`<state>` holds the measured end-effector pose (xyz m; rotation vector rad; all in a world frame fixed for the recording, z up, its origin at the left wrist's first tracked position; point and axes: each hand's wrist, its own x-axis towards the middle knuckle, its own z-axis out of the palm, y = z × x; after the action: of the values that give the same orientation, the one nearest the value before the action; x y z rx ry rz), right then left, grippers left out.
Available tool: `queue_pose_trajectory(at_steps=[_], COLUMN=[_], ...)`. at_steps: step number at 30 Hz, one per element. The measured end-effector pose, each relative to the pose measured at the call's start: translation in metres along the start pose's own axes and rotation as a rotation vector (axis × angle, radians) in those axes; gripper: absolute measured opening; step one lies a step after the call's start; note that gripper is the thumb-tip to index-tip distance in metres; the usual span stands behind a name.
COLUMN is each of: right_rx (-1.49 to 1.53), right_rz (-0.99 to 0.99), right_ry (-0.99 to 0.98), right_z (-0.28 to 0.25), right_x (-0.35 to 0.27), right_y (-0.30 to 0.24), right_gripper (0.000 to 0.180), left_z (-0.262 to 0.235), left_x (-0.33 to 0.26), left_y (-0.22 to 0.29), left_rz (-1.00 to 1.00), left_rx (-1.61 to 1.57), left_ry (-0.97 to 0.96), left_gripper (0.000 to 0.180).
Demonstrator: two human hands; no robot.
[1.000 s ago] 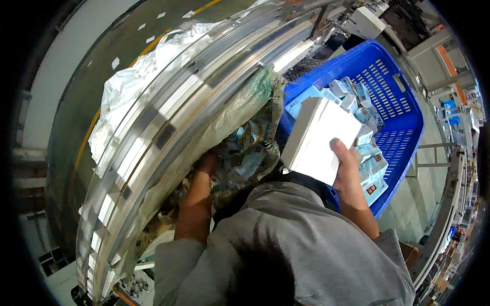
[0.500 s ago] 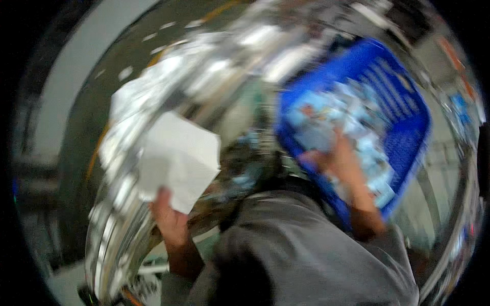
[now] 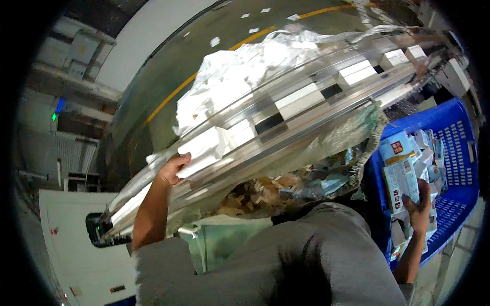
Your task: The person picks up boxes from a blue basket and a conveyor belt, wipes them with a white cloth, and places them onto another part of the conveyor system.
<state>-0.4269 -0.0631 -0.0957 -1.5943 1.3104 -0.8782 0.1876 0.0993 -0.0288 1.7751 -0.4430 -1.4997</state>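
My left hand (image 3: 172, 169) is closed on the near end of a white block of paper, perhaps folded tissue (image 3: 203, 149), at the near left end of a narrow conveyor (image 3: 319, 127). A row of similar white blocks (image 3: 300, 101) sits in the conveyor's channel, with dark gaps between some of them. Over on the right, my right hand (image 3: 420, 208) grips a light-blue printed packet (image 3: 400, 182) by its side, thumb on top. That packet is among many like it in a blue plastic basket (image 3: 462, 201) with slotted walls.
Beyond the conveyor lies a crumpled white plastic sheet (image 3: 245, 66). Between my body and the conveyor hangs a woven sack (image 3: 352, 130) holding brown and bluish scraps (image 3: 268, 191). White paper pieces (image 3: 215, 42) lie on the green floor near a yellow line (image 3: 171, 104).
The view has swung, and the blur is gone. My left hand has brought the white block to the conveyor. My right hand, formerly over the basket's pile, now grips a packet there.
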Motion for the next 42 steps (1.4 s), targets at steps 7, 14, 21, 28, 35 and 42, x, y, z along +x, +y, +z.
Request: queue_pose_trajectory(at_steps=[7, 14, 21, 28, 35, 42], right_rx=[0.118, 0.703, 0.951, 0.463, -0.052, -0.083], right_rz=[0.018, 0.11, 0.206, -0.21, -0.756, -0.831], right_ry=[0.167, 0.581, 0.09, -0.468, 0.008, 0.049], right_z=[0.007, -0.013, 0.044, 0.067, 0.095, 0.102], right_x=[-0.022, -0.05, 0.013, 0.028, 0.021, 0.021], right_y=[-0.028, -0.023, -0.066, -0.092, -0.126, -0.135], right_gripper=[0.052, 0.082, 0.045, 0.082, 0.042, 0.018], left_z=[0.078, 0.176, 0.32, 0.329, 0.333, 0.325], left_x=[0.141, 0.099, -0.002, -0.008, -0.009, -0.005], left_y=[-0.004, 0.069, 0.102, 0.013, 0.008, 0.003], left_rz=[-0.087, -0.088, 1.365, 1.082, 0.796, 0.939], left_rx=[0.088, 0.827, 1.101, 0.076, -0.178, 0.032], left_ry=[0.208, 0.063, 0.03, -0.236, -0.511, -0.333], left_gripper=[0.032, 0.04, 0.029, 0.051, 0.047, 0.042])
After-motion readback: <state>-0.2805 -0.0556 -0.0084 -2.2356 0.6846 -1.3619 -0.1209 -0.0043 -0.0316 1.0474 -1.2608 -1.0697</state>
